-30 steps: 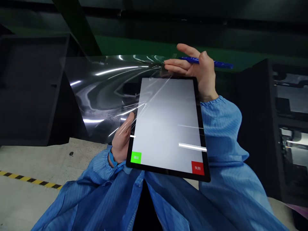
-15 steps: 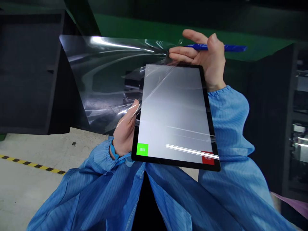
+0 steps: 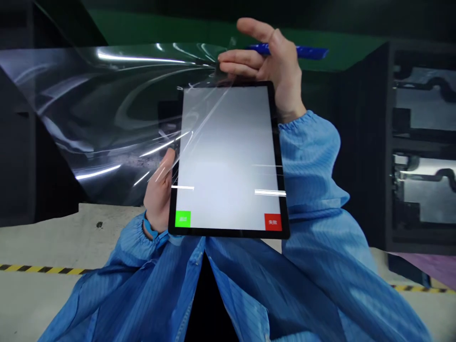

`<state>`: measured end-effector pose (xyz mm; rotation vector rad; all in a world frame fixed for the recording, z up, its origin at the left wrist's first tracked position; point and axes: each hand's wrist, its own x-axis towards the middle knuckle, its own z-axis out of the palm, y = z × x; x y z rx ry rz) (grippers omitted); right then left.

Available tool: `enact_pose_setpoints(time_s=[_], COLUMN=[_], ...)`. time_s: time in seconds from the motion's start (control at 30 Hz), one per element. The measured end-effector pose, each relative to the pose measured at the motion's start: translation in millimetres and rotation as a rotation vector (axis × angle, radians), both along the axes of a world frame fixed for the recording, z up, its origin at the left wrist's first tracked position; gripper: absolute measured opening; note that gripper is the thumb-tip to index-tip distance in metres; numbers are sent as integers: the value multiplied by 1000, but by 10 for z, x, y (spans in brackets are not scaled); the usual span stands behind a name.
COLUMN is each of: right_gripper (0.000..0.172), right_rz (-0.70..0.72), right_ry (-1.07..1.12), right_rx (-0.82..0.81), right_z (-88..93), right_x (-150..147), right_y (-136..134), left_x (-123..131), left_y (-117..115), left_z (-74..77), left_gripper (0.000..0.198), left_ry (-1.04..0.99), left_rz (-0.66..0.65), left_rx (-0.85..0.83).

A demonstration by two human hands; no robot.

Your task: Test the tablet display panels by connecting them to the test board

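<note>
A tablet (image 3: 231,156) with a lit, pale screen is held in front of my body; a green box shows at its lower left and a red one at its lower right. My left hand (image 3: 158,192) grips its left edge, thumb in front and the other fingers hidden behind. Near the top edge, my right hand (image 3: 280,64) has a blue pen (image 3: 313,52) across it, tucked between thumb and fingers. Its fingertips also hold the gathered corner of a large clear film (image 3: 103,109), which spreads out to the left and overlaps the screen's upper left.
Dark racks (image 3: 423,104) with devices in their slots stand on the right. At the left is a dark box-like structure (image 3: 53,175). Yellow-black tape (image 3: 39,269) crosses the pale floor, and something purple (image 3: 434,268) lies at the lower right.
Both hands, the tablet, pen and film appear further left in view, and the tablet looks straighter. The film stretches further left. Both grips look the same.
</note>
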<state>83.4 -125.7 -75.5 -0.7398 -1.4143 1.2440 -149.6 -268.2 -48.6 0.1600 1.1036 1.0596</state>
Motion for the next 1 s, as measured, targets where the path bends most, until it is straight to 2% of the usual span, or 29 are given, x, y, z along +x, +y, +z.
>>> enact_pose_setpoints(time_s=[0.07, 0.2, 0.3, 0.53, 0.73, 0.87, 1.0], right_gripper=[75, 67, 70, 51, 57, 45, 45], right_rz=[31, 0, 18, -15, -2, -24, -36], right_ry=[-33, -53, -52, -33, 23, 89, 122], right_rx=[0, 61, 88, 162, 199, 266, 299], right_z=[3, 28, 44, 161, 147, 173, 234], right_x=[7, -22, -36, -53, -35, -72, -132], right_y=[10, 5, 0, -94, -72, -127, -199], left_x=[17, 34, 21, 49, 5, -58, -63], left_y=[19, 27, 15, -4, 8, 9, 3], left_z=[-3, -17, -36, -50, -227, -332, -354], left_gripper=[37, 29, 25, 32, 28, 35, 31], left_ry=[-11, -51, -76, -87, -82, -146, -44], left_rz=[9, 36, 20, -57, -104, -206, -104], left_rx=[-30, -65, -85, -34, 103, 119, 85])
